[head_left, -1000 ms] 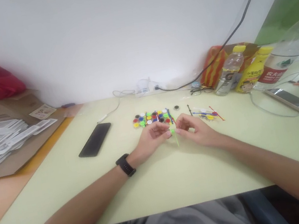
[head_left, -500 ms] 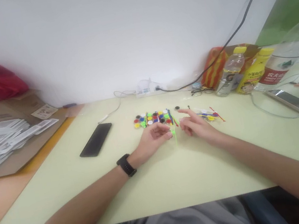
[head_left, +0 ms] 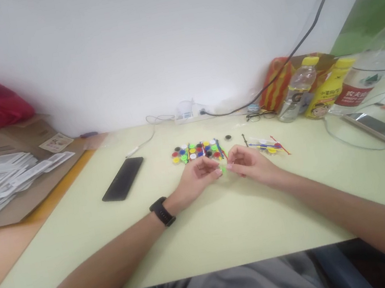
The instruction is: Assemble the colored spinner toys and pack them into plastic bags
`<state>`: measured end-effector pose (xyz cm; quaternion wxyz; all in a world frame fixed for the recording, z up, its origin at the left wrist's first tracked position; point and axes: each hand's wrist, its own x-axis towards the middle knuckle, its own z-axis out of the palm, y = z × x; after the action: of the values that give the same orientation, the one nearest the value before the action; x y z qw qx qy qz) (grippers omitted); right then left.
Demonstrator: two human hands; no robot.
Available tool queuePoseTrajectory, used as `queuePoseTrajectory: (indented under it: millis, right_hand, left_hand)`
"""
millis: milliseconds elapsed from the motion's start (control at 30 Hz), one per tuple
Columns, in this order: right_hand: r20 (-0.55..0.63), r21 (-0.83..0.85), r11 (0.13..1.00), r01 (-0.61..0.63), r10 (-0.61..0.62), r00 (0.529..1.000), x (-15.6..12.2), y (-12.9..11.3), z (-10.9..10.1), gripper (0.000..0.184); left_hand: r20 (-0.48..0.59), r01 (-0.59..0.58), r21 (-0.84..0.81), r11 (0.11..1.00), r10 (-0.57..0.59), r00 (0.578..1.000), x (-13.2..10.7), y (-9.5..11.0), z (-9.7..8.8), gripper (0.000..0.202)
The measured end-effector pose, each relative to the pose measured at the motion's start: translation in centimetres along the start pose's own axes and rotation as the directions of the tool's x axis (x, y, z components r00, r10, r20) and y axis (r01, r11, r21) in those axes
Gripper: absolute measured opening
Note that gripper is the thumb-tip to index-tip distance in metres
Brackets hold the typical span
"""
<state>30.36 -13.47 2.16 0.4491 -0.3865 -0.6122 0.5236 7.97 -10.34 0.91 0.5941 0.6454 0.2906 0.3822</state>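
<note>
My left hand [head_left: 201, 174], with a black watch on the wrist, pinches a small bright green plastic arrow spinner [head_left: 223, 169] just above the table. From the other side my right hand [head_left: 250, 163] has thumb and forefinger closed at the same piece. The fingertips cover much of the spinner, so its full shape is hidden. Just beyond my hands lie round plastic discs [head_left: 193, 152] in several colours, with thin plastic arrows [head_left: 219, 149] among them. A lone black disc [head_left: 227, 137] and a black arrow [head_left: 244, 140] lie farther back.
More arrows and a yellow disc [head_left: 271, 150] lie right of my hands. A black phone [head_left: 123, 179] is on the left, another phone [head_left: 379, 127] on the right. Bottles [head_left: 328, 90], glasses [head_left: 261, 115] and a power strip [head_left: 187, 112] stand along the wall. White pieces [head_left: 2, 185] are stacked far left.
My right hand has come in to the left, and its stretched forefinger has bent into a pinch at the green spinner. The spinner's long upright part no longer shows. My left hand stays put.
</note>
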Motion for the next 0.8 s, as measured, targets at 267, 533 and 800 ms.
queuePoseTrajectory:
  millis: [267,533,800]
  right_hand:
    - [0.027,-0.121,0.99,0.068,-0.065,0.998,-0.3,0.1,0.2,0.029]
    - [0.05,0.066,0.998,-0.009,0.005,0.999,-0.5,-0.6,-0.3,0.041]
    - [0.079,-0.02,1.0,0.012,-0.01,0.997,-0.4,-0.8,-1.0,0.048]
  left_hand:
    - [0.017,-0.009,-0.012,1.0,0.009,1.0,0.0,-0.1,0.1,0.03]
    - [-0.006,-0.007,-0.011,1.0,0.006,1.0,0.1,0.0,0.1,0.03]
    - [-0.016,-0.009,0.0,1.0,0.009,1.0,0.1,0.0,0.1,0.031]
